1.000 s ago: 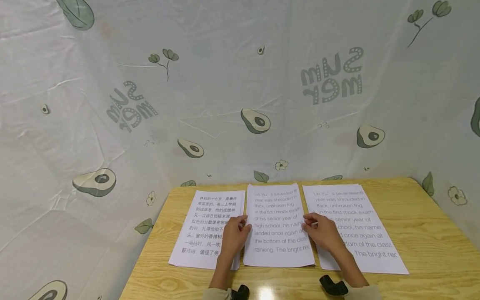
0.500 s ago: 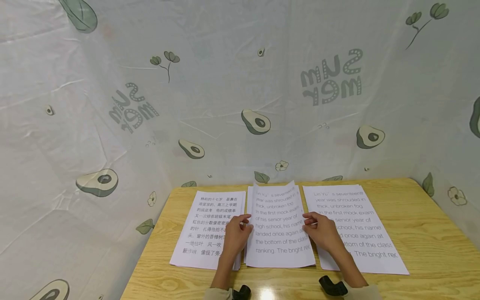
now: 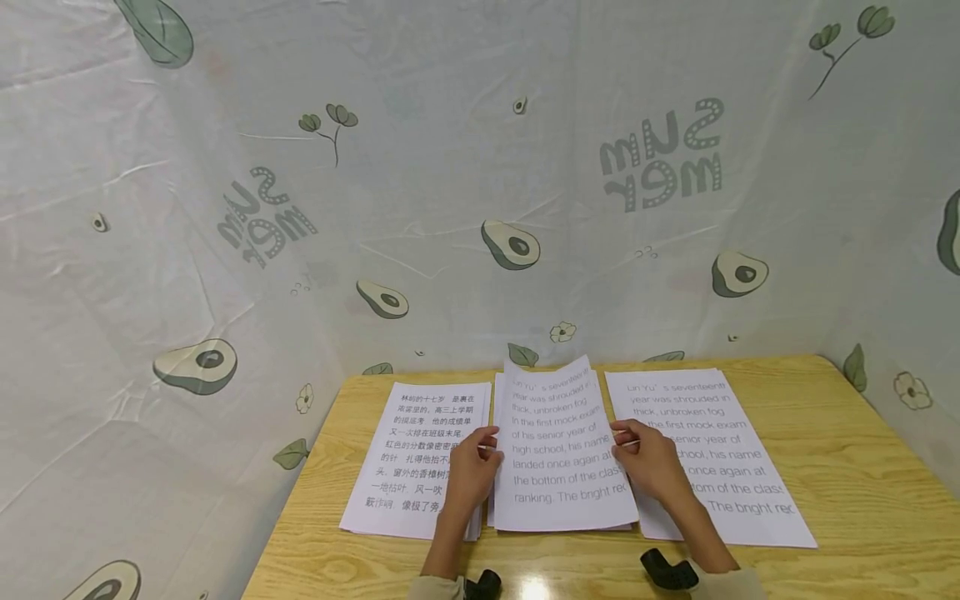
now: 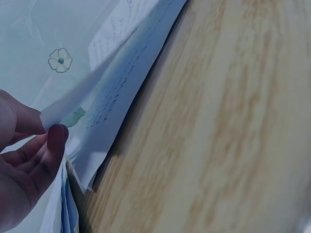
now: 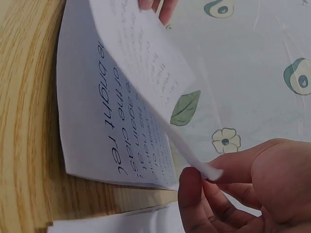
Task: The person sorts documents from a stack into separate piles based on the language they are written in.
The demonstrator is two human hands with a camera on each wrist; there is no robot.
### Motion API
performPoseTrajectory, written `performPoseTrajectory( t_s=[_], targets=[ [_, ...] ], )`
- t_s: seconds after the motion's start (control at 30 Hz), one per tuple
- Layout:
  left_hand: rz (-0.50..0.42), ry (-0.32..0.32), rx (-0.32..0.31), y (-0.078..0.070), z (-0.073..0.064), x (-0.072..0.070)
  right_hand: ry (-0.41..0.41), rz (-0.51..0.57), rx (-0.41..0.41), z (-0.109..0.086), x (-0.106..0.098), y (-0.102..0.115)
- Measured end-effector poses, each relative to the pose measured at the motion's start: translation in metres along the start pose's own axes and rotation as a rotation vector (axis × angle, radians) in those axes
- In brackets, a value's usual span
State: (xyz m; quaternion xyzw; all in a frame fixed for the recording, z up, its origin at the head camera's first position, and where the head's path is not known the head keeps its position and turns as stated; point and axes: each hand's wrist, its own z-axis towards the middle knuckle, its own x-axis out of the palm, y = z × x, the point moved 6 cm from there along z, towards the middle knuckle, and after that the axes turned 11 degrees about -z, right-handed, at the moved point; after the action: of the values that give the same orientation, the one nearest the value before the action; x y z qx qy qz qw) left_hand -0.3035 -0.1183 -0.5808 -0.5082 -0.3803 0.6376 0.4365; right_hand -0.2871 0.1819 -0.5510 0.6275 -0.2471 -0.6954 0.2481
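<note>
A sheet of paper (image 3: 558, 475) printed in large English text is raised over the middle paper stack (image 5: 85, 121), its far end curling up. My left hand (image 3: 471, 471) pinches the sheet's left edge between thumb and fingers. On the opposite edge my right hand (image 3: 649, 462) pinches it the same way. In the left wrist view, a corner of the sheet sits between the fingertips of the left hand (image 4: 29, 165). The right wrist view shows the sheet's edge bowed down into the grip of the right hand (image 5: 233, 184), with printed pages lying below.
A stack of Chinese-printed pages (image 3: 408, 467) lies to the left, partly under the left forearm. Another English-printed stack (image 3: 750, 500) lies to the right, partly behind the right hand. The wooden table (image 3: 862, 467) meets a patterned cloth (image 3: 450, 167) at the back.
The top sheet has come up off the middle stack, its far end curling first. It has shifted slightly right with the right hand, baring the stack's left edge.
</note>
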Motion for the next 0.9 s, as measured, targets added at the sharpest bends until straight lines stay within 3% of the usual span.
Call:
performPoseTrajectory(
  t_s=[0.27, 0.5, 0.9],
  targets=[
    [-0.064, 0.0, -0.02, 0.002, 0.003, -0.003, 0.01, 0.034, 0.016, 0.002, -0.002, -0.007],
    [-0.17, 0.001, -0.079, 0.003, 0.003, -0.006, 0.035, 0.079, 0.036, 0.003, -0.002, -0.013],
    [-0.353, 0.014, -0.164, 0.009, 0.003, -0.003, 0.126, 0.246, 0.118, 0.001, -0.006, -0.017]
  ],
)
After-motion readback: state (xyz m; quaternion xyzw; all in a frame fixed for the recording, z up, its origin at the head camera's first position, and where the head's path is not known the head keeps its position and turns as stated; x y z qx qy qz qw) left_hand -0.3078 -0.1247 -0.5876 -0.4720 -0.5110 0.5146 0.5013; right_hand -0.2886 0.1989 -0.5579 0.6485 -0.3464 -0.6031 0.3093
